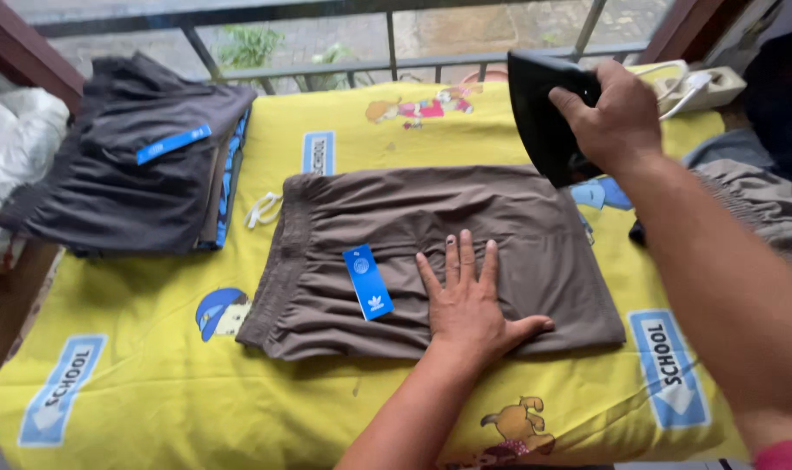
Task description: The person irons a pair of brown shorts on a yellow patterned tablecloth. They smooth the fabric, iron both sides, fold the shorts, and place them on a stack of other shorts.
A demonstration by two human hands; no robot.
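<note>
A folded pair of brown shorts (500, 218) with a blue tag (367, 281) lies in the middle of a yellow cartoon-print sheet (196, 383). My left hand (470, 300) rests flat on the shorts' lower middle, fingers spread. My right hand (614, 113) grips a black clothes iron (540, 104), held tilted above the shorts' upper right corner. A white drawstring (261, 209) sticks out at the waistband on the left.
A stack of folded dark shorts (135, 174) with a blue tag sits at the upper left. More grey clothing (766, 204) lies at the right edge. A white power strip with a cable (705, 83) sits behind the iron. A metal railing (387, 61) runs along the back.
</note>
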